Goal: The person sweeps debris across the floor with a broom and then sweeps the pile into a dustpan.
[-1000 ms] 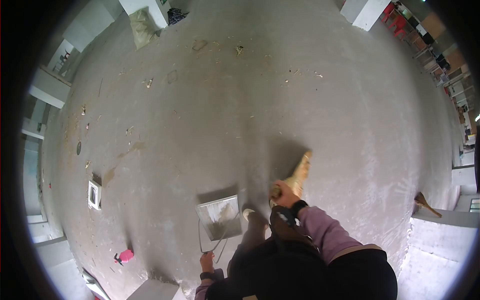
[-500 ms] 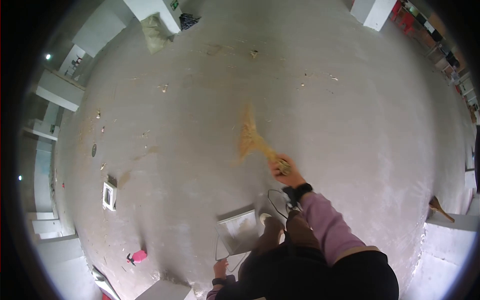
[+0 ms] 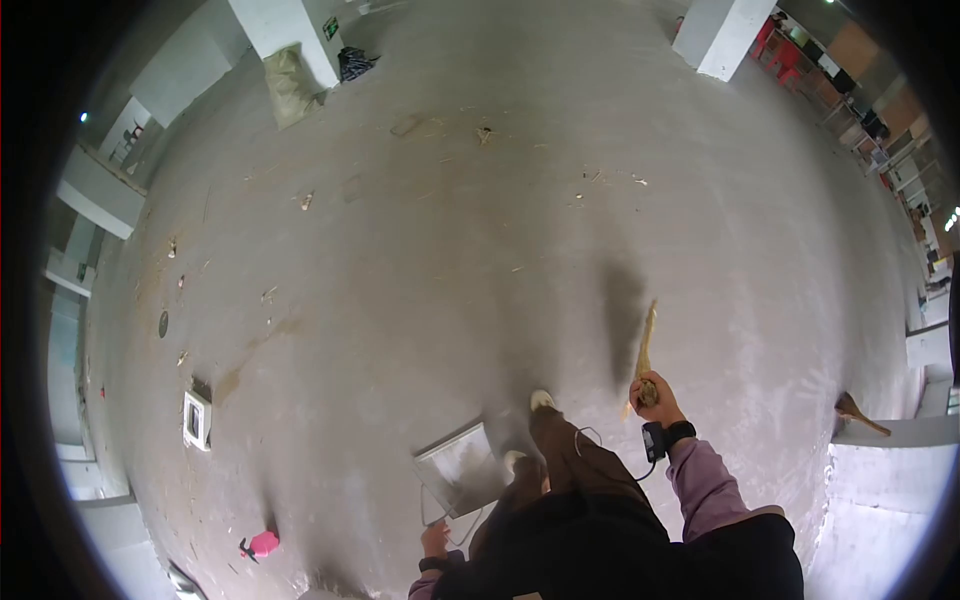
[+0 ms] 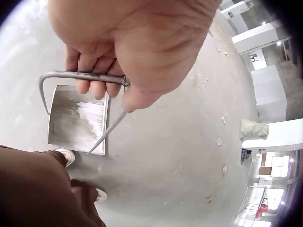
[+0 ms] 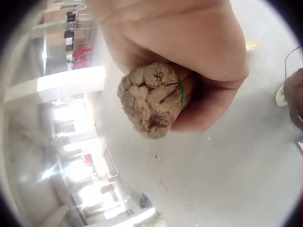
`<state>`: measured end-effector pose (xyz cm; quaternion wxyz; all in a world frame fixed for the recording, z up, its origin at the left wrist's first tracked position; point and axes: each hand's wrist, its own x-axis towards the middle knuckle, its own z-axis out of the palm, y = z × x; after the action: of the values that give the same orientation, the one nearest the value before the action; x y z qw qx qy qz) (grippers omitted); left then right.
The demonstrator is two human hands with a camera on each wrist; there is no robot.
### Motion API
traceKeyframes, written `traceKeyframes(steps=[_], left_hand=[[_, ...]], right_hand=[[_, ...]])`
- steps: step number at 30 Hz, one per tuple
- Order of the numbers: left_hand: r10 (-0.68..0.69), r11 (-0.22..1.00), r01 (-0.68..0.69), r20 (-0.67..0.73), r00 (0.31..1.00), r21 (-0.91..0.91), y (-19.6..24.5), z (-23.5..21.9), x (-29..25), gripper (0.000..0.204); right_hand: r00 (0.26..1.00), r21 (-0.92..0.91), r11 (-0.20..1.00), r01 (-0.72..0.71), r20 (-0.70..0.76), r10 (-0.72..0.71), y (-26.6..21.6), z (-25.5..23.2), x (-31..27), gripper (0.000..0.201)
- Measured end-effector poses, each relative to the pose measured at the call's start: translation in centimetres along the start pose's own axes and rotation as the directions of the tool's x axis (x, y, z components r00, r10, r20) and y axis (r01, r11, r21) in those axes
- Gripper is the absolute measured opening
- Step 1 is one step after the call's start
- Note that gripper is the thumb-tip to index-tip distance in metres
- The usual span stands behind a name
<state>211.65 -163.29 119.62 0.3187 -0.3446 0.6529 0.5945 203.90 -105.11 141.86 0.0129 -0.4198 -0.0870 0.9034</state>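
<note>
A person stands on a bare concrete floor (image 3: 430, 260). My left hand (image 3: 434, 540) grips the bent wire handle (image 4: 66, 74) of a metal dustpan (image 3: 462, 468) that rests on the floor by the feet; the pan (image 4: 78, 120) holds a streak of pale dust. My right hand (image 3: 652, 392) grips the bundled butt end (image 5: 150, 99) of a straw broom (image 3: 644, 350), whose bristles point away from me, off to the right of the pan.
Scattered debris (image 3: 482, 132) lies far across the floor. A sack (image 3: 288, 84) leans on a white pillar (image 3: 268, 24), another pillar (image 3: 712, 36) stands far right. A pink object (image 3: 262, 544) and a white box (image 3: 196, 420) lie left; a second broom (image 3: 858, 412) lies right.
The right hand swung the broom forward and left over the floor, then back to the right side of the body. The left hand kept hold of the dustpan handle; the view shifted.
</note>
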Motion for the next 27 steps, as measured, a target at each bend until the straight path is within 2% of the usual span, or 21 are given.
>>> traceKeyframes(steps=[2, 4, 5, 6, 7, 8, 9, 11, 13, 15, 17, 19, 21, 22, 23, 25, 26, 27], left_hand=[[0.002, 0.999, -0.002, -0.015, 1.0, -0.035, 2.7, 1.2, 0.9, 0.03], [-0.044, 0.995, 0.038, -0.061, 0.997, -0.093, 4.6, 1.9, 1.0, 0.029], [-0.033, 0.997, 0.029, -0.061, 0.998, -0.066, 5.2, 2.1, 1.0, 0.028], [-0.017, 0.999, 0.015, -0.064, 0.998, -0.037, 6.1, 2.3, 0.9, 0.027], [0.003, 1.0, -0.004, -0.072, 0.997, -0.006, 7.0, 2.1, 1.3, 0.026], [-0.026, 0.999, 0.023, -0.098, 0.995, -0.031, 8.3, 2.1, 1.2, 0.025], [-0.057, 0.997, 0.051, -0.121, 0.991, -0.055, 9.3, 2.4, 1.0, 0.024], [-0.104, 0.994, 0.097, -0.153, 0.983, -0.053, 11.9, 2.9, 0.6, 0.023], [-0.118, 0.993, 0.118, -0.175, 0.977, -0.009, 14.6, 3.2, 1.0, 0.022], [-0.037, 0.999, 0.038, -0.146, 0.989, 0.008, 16.9, 3.5, 1.1, 0.021], [0.034, 0.999, -0.029, -0.135, 0.99, 0.036, 19.3, 4.2, 1.1, 0.018], [0.1, 0.993, -0.091, -0.131, 0.986, 0.075, 21.9, 5.1, 1.3, 0.013], [0.038, 0.999, -0.042, -0.158, 0.987, -0.025, 24.0, 6.0, 2.1, 0.012], [0.006, 0.997, -0.019, -0.169, 0.986, -0.077, 24.9, 6.3, 2.2, 0.012], [0.089, 0.996, -0.086, -0.136, 0.987, 0.029, 25.2, 6.2, 2.8, 0.012], [0.248, 0.943, -0.236, -0.024, 0.968, 0.236, 24.6, 5.3, 5.4, 0.014], [0.154, 0.98, -0.142, -0.081, 0.985, 0.139, 26.2, 6.3, 5.5, 0.015], [0.051, 0.998, -0.047, -0.128, 0.99, 0.038, 27.3, 6.8, 5.0, 0.016]], right_hand=[[0.998, 0.007, 1.0, 0.023, -0.05, -0.023, -2.5, 0.0, 2.3, 0.014], [0.999, 0.067, 0.997, -0.03, -0.044, 0.033, -3.9, 0.1, 4.8, 0.013], [0.997, 0.095, 0.993, -0.063, -0.037, 0.067, -4.2, -0.3, 6.5, 0.012], [0.994, 0.009, 1.0, -0.004, 0.108, 0.003, -4.7, -3.0, 10.0, 0.019], [0.944, -0.404, 0.861, 0.31, 0.241, -0.226, -4.0, -2.6, 11.2, 0.021], [0.819, -0.667, 0.476, 0.573, 0.448, -0.358, -2.5, -1.5, 12.7, 0.023], [0.655, -0.711, -0.043, 0.702, 0.668, -0.353, -1.0, -0.3, 14.4, 0.026], [0.635, -0.672, -0.407, 0.619, 0.733, -0.245, 1.2, 4.6, 16.2, 0.041], [0.516, -0.532, -0.451, 0.717, 0.84, -0.171, 3.5, 11.8, 15.7, 0.04], [0.594, -0.574, -0.303, 0.761, 0.804, -0.032, 5.3, 15.6, 18.4, 0.039], [0.569, -0.56, -0.136, 0.817, 0.822, 0.035, 6.5, 17.9, 23.1, 0.032], [0.591, -0.585, 0.217, 0.782, 0.805, 0.041, 7.3, 21.7, 25.0, 0.023], [0.747, -0.599, 0.673, 0.433, 0.657, 0.104, 5.4, 25.5, 25.5, 0.017], [0.833, -0.505, 0.86, 0.072, 0.504, 0.227, 3.9, 27.7, 25.1, 0.016], [0.843, -0.301, 0.909, -0.289, 0.371, 0.391, 2.7, 29.1, 24.7, 0.015], [0.794, -0.251, 0.899, -0.359, 0.424, 0.436, 0.0, 30.0, 23.5, 0.015], [0.77, -0.226, 0.894, -0.387, 0.454, 0.449, -1.9, 30.0, 23.1, 0.015], [0.793, -0.311, 0.922, -0.232, 0.489, 0.364, -2.8, 29.3, 22.3, 0.016]])
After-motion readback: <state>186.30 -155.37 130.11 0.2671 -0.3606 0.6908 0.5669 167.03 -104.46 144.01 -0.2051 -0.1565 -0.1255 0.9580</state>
